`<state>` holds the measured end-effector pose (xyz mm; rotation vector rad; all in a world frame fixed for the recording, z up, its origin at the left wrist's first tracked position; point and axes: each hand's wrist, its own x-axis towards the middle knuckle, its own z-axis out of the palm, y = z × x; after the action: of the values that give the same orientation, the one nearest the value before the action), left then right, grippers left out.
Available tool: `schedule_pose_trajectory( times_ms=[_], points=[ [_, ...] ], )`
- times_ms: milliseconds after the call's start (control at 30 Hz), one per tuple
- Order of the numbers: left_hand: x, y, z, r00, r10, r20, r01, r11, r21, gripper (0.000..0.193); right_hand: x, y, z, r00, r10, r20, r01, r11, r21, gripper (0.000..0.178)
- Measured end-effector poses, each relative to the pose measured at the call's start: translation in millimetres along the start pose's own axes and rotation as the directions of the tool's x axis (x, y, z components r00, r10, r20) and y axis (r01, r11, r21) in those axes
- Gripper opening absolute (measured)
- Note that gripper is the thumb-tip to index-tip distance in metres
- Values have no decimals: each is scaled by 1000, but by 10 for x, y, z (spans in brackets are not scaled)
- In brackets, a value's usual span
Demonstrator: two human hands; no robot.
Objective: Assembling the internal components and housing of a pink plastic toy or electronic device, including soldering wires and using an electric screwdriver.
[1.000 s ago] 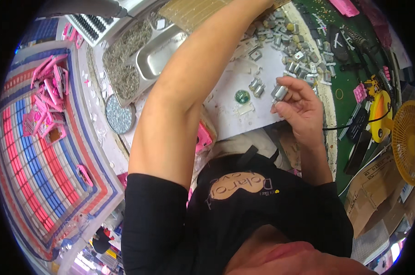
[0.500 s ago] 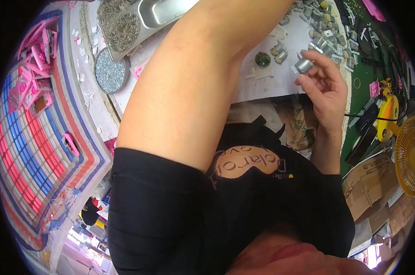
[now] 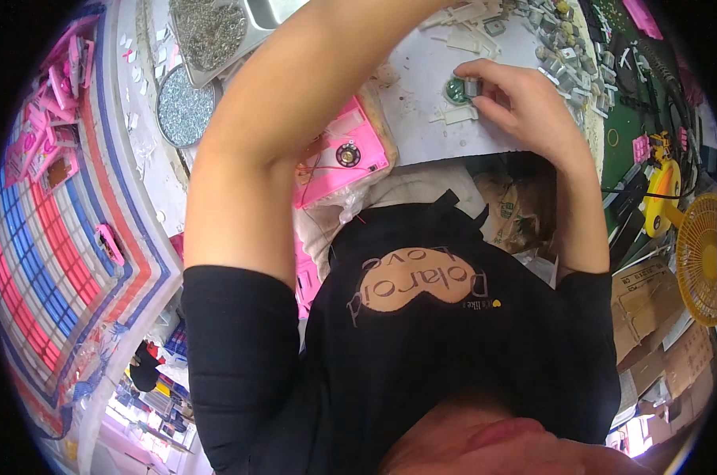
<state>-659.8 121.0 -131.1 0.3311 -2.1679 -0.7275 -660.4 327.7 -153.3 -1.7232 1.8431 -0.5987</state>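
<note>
Right hand [image 3: 524, 107] pinches a small silver motor [image 3: 472, 88] at a worktable [image 3: 418, 131]

The motor sits between thumb and forefinger, which are nearly closed, at the right edge of a round green piece [image 3: 454, 92]; whether they touch is unclear. A white plastic part [image 3: 459, 116] lies just below. The left forearm [image 3: 319, 79] reaches past the top edge, so the left hand's grip cannot be told. More motors [image 3: 570, 59] lie heaped at upper right.

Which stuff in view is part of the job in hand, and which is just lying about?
Apparently in use:
right hand, pinching a small metal motor
round green dish, right by that motor
motor pile, likely, being the same kind of part

Probably just lying about:
yellow fan
cardboard box, lower right

Left hand is out of view.
</note>
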Motion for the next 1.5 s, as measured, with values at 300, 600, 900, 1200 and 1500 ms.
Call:
schedule_pose_trajectory(
  times_ms=[300, 600, 900, 1200, 1500],
  points=[
    [-1706, 823, -1846, 745, -508, 432, 631, 747, -210, 15, 208, 69, 37, 931, -361, 44, 359, 893, -271, 46],
    [-2727, 1155, -1706, 638, -735, 230, 711, 447, -542, 22, 50, -731, 261, 978, -10, 206, -162, 584, 795, 40],
    [-2835, 1105, -1759, 664, -736, 133, 657, 490, -573, 34, 219, -902, 545, 926, -96, 366, -291, 436, 852, 42],
    [-2853, 1056, -1705, 707, -706, 37, 614, 588, -527, 31, 221, -890, 556, 934, -81, 348, -259, 517, 816, 42],
    [-2830, 997, -1790, 947, -306, -99, 305, 952, -20, 31, 190, -1048, 465, 981, 68, 183, -178, 696, 696, 45]
  ],
)
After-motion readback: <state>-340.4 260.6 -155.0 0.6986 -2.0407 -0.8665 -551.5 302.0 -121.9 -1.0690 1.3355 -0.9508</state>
